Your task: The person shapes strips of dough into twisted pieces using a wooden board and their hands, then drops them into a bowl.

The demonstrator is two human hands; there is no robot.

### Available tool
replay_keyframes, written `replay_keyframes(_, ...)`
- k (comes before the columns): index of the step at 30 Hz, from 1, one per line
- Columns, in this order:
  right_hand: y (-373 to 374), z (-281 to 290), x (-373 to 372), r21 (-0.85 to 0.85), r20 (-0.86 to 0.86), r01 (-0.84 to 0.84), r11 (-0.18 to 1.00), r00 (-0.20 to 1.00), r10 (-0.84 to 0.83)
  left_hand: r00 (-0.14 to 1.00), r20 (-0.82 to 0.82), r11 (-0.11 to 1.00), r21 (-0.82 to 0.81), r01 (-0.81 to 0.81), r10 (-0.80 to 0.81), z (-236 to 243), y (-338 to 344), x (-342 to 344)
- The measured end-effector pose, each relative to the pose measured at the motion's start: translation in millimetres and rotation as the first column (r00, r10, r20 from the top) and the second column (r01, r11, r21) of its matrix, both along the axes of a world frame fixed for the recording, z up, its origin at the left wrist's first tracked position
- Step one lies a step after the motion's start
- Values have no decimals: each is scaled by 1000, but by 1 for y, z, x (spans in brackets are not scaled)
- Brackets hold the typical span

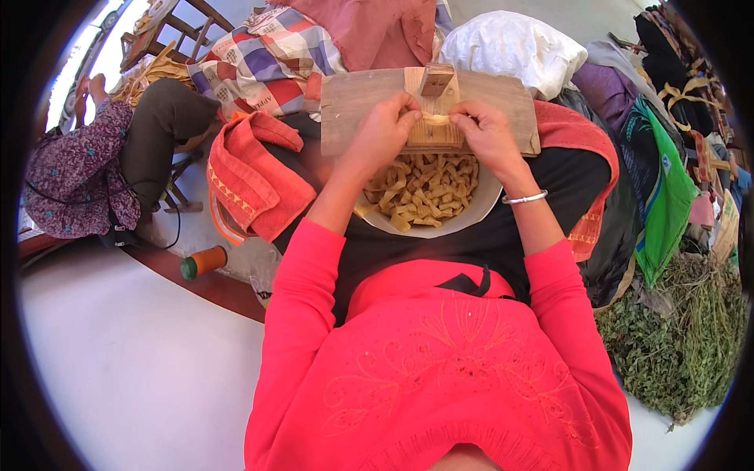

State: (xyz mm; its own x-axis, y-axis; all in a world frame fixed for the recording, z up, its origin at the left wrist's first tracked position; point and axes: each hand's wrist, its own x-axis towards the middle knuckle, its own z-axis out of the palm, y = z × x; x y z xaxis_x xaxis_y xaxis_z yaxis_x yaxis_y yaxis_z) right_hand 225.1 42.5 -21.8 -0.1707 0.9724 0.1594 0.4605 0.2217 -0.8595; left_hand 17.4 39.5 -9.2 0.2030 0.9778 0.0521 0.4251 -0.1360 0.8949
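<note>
A short pale yellowish strip stretches between my two hands, just in front of a small wooden block fixed upright on a wide wooden board. My left hand pinches its left end between thumb and fingers. At the other end, my right hand is closed in a similar pinch; a silver bangle circles that wrist. Below the board, a white bowl rests in my lap, holding many curled tan pieces. What the strip is made of I cannot make out.
Red towels drape both sides of my lap. A spool of orange thread lies on the left. Another person's dark-trousered leg is at far left. Right are a white sack, a green bag and dried leafy stems.
</note>
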Motion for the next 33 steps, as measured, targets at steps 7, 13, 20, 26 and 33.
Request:
replay_keyframes(7,-26,21,-1,363,410,-68,929,907,-94,978,-174,991,90,-101,116,-8,-11,-15)
replay_keyframes(13,-53,39,-34,408,282,-2,913,951,-124,985,170,999,32,-21,15,16,-56,32)
replay_keyframes(20,-61,33,0,-343,137,-249,906,941,311,887,-460,975,172,142,-48,29,-40,12)
replay_keyframes(26,-93,58,-16,-516,-777,-646,563,629,10,801,599,883,-362,299,-26,-3,-64,15)
replay_keyframes(33,-98,49,-27,-451,-749,-562,693,661,49,694,696,897,-407,174,182,-2,-81,30)
